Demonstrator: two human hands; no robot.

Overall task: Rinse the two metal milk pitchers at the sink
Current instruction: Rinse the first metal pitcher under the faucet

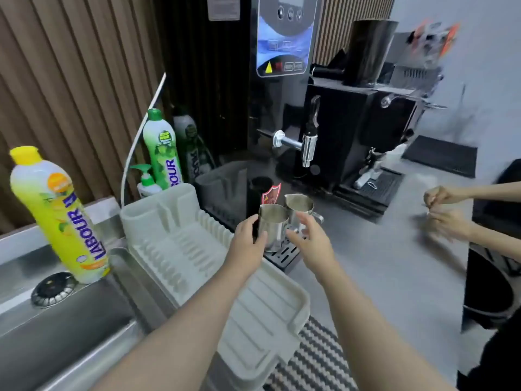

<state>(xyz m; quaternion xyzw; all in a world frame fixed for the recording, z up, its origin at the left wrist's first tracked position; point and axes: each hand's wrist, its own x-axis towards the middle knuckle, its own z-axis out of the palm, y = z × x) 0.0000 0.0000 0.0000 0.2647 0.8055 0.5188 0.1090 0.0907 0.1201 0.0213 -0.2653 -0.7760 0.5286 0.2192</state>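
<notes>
Two metal milk pitchers stand side by side on a black slotted drip tray [283, 253] under a hot-water tap. The nearer pitcher [273, 224] is on the left, the farther pitcher [299, 208] on the right with its handle pointing right. My left hand [248, 244] is against the left side of the nearer pitcher, fingers curved around it. My right hand [308, 238] reaches in from the right with fingers apart, near the handles, holding nothing that I can see. The steel sink [64, 328] lies at the lower left.
A beige dish rack [180, 244] stands between the sink and the pitchers. A yellow detergent bottle [56, 218] stands on the sink rim, a green one [162, 150] behind the rack. A black water boiler [282, 80] and grinder [363, 114] stand behind. Another person's hands [442, 210] work at the right.
</notes>
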